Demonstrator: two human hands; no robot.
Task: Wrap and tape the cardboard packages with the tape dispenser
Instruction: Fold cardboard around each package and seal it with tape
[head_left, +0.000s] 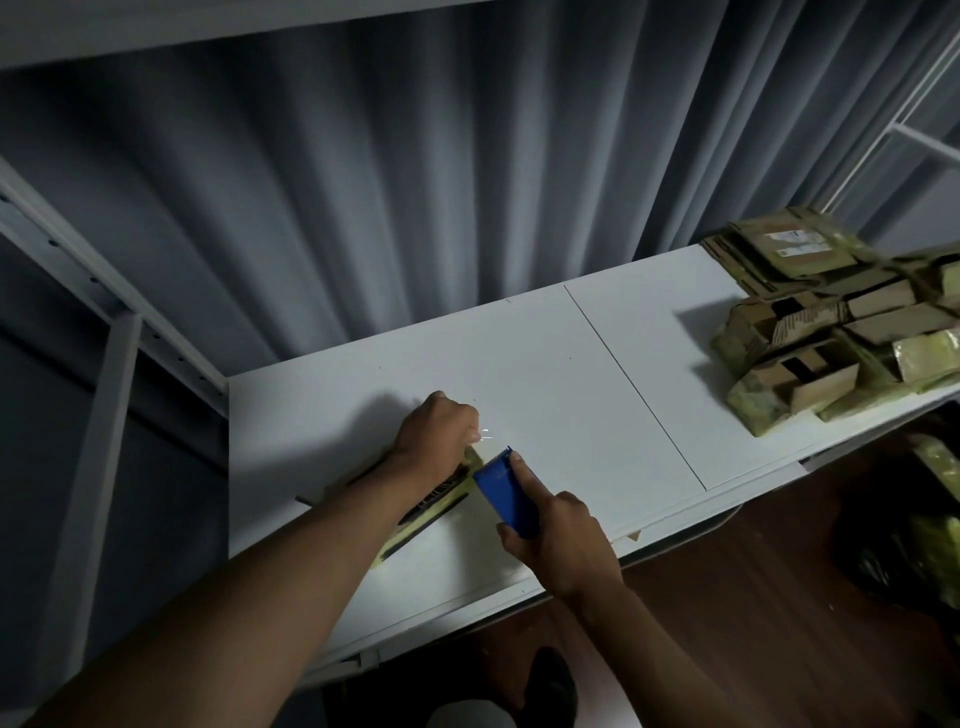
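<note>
A single wide-angle view, worn on the person's head, looks forward and steeply down along both forearms onto a white table (597, 364) close below. It faces a pleated grey curtain (415, 182) behind the table (straight edges bow towards the corners). The frame tilts, so the table runs diagonally. Brown floor (753, 597) shows under its near edge.

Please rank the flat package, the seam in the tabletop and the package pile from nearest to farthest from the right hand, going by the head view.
From the right hand:
1. Flat package, just to its left, under the left hand.
2. Seam, to its right, mid-table.
3. Pile, at the table's far right end.
</note>
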